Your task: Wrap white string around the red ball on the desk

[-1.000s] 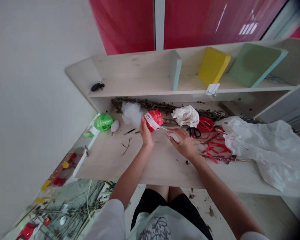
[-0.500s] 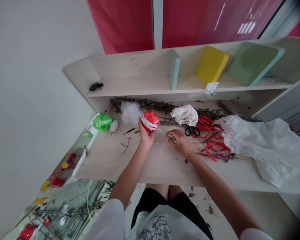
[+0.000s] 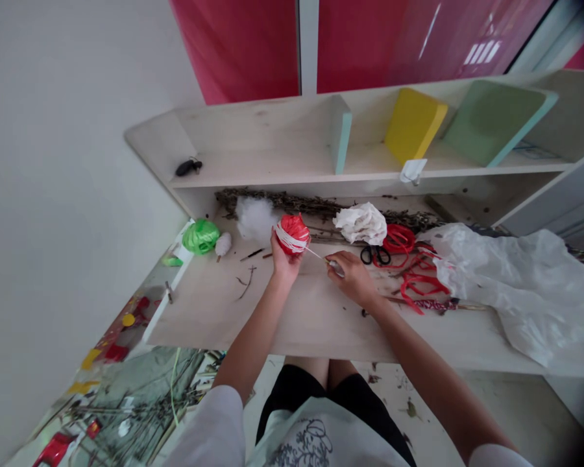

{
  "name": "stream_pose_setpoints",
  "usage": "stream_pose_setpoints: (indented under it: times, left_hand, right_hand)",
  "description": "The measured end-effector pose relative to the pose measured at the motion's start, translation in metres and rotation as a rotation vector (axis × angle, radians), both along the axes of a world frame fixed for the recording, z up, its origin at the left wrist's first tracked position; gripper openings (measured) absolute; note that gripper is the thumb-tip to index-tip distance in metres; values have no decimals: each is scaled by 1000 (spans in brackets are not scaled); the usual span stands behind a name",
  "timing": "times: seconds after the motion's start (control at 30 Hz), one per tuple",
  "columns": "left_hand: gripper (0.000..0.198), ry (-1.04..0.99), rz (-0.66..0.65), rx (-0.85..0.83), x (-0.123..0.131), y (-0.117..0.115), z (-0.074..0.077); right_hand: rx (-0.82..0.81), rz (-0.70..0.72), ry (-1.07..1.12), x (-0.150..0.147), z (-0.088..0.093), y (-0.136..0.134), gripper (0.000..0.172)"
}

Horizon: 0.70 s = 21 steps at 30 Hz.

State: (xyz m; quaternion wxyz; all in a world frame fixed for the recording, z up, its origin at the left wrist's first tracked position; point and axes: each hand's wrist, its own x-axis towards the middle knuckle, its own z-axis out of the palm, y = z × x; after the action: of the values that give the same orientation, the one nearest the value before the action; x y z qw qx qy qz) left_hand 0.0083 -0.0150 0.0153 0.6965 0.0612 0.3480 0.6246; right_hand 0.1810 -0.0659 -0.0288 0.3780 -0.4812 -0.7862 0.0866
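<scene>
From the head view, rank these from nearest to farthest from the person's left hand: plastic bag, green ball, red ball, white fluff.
Nearest the left hand first:
1. Red ball: held in it.
2. White fluff: just left, farther back.
3. Green ball: at the desk's left edge.
4. Plastic bag: far right, beyond the right hand.

- Ball (image 3: 296,225): red, banded with white string (image 3: 292,242).
- Bundle (image 3: 201,236): bright green.
- Scissors handles (image 3: 366,261): black.
- Ribbon (image 3: 400,241): red.
- Bag (image 3: 520,279): translucent white.
- Wrapped stick (image 3: 432,305): mottled red and white.
- Small panel (image 3: 413,124): solid yellow.
- Large panel (image 3: 497,123): green, light-blue edge.
- Shirt front (image 3: 304,444): pale, dark line drawing.
</scene>
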Motion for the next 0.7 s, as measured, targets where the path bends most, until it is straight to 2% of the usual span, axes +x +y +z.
stream_pose_setpoints:
  times: [0.3, 0.53, 0.7]
  left_hand:
    - [59, 22, -22, -14, 0, -1, 3]
    - [58, -13, -37, -6, -2, 0, 2]
    - [57, -80, -36, -23, -6, 1, 2]
  right_hand:
    - [-28, -9, 3, -1, 1, -1, 19]
    - [5, -119, 105, 3, 3, 0, 36]
    - [14, -133, 158, 7, 6, 0, 32]
